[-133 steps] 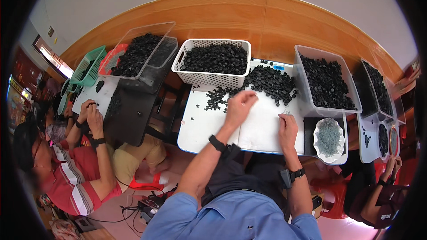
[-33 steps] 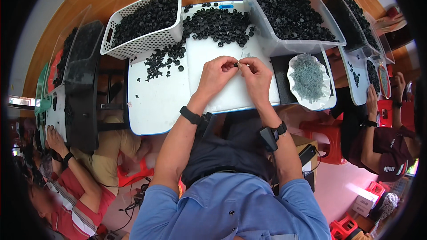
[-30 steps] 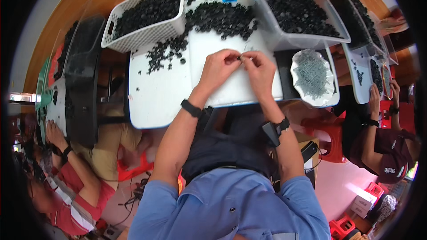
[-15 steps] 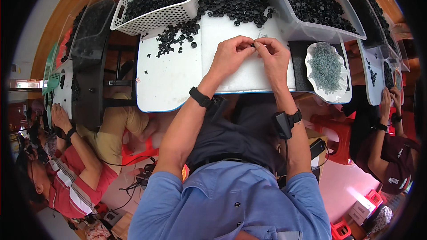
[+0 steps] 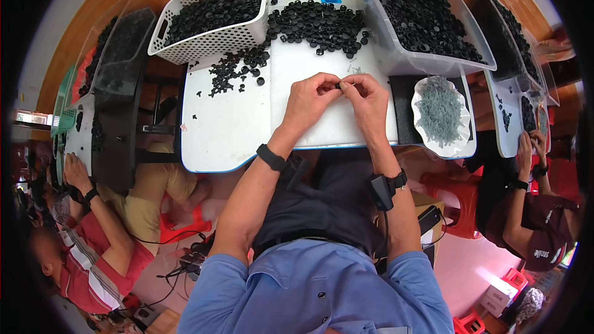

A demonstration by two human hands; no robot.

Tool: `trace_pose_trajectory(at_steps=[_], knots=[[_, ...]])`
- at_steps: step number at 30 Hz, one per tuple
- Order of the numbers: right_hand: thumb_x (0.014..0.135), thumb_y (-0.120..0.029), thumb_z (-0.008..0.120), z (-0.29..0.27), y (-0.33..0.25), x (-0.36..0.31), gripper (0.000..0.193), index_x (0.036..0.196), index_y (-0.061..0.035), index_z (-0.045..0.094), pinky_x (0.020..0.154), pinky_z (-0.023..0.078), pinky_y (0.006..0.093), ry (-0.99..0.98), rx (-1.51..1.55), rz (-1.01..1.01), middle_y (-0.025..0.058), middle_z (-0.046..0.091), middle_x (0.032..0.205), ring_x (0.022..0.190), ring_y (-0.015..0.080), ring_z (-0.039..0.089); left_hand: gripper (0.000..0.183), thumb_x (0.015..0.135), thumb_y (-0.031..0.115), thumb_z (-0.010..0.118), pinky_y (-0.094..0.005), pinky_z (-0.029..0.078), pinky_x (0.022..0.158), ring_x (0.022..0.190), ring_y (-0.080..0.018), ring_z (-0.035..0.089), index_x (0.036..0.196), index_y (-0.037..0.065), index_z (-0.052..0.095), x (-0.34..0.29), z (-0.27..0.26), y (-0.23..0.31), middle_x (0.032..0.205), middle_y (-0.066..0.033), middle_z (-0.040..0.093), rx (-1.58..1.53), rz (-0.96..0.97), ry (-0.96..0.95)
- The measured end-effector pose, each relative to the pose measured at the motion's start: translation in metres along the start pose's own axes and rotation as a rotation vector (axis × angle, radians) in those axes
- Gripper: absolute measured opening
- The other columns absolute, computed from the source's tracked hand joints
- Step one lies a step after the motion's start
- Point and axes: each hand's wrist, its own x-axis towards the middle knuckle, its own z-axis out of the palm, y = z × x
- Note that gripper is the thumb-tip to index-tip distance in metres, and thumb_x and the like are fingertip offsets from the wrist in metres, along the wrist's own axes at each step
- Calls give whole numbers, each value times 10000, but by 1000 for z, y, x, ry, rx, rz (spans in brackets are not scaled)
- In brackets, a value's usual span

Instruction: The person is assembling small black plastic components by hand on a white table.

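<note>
My left hand (image 5: 311,98) and my right hand (image 5: 367,98) meet above the white tabletop (image 5: 229,133), fingertips pinched together. Between them sits a small black plastic part (image 5: 338,85), mostly hidden by the fingers, so its exact shape does not show. Just beyond the fingertips lie a few thin, pale pieces (image 5: 355,69). A spread of round black caps (image 5: 318,25) covers the far part of the tabletop. To the left of my hands, small black stemmed pieces (image 5: 226,74) are scattered.
A white perforated basket (image 5: 213,48) of black parts stands far left, a translucent bin (image 5: 427,60) of black parts far right. Nearer right, a white fluted dish (image 5: 461,139) holds thin grey-green pieces on a black pad (image 5: 403,108). People work at tables on both sides.
The whole view has shifted, so the table and containers appear lower and slightly farther left. Both hands stay pinched together around the small black part.
</note>
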Motion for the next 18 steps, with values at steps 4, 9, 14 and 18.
trace_pose_trajectory(at_steps=[4,9,14,18], knots=[[896,-37,730,1,-5,-1,85,949,26,750,682,490,251,-17,-59,-36,57,708,908,754,105,632,221,889,125,801,-268,580,750,808,-128,724,1071,4,768,-1,0,-3,899,-83,778,11,21,26],[895,-31,733,1,-7,-2,82,953,25,745,683,487,248,-24,-78,-49,51,702,905,755,101,627,220,891,121,797,-271,588,758,821,-140,739,1073,2,764,-1,0,-5,909,-95,783,5,14,18],[881,-23,747,0,-2,-1,77,943,23,743,663,466,233,-6,26,-8,41,693,896,729,79,596,231,895,113,787,-278,588,780,853,-149,747,1095,1,755,-1,0,1,929,-102,787,-22,20,27],[878,-18,752,1,-2,-2,68,933,19,740,649,452,225,-24,3,-46,28,687,904,717,63,572,215,909,98,765,-285,589,793,877,-158,751,1099,-1,749,-1,0,0,955,-107,788,-17,10,14]])
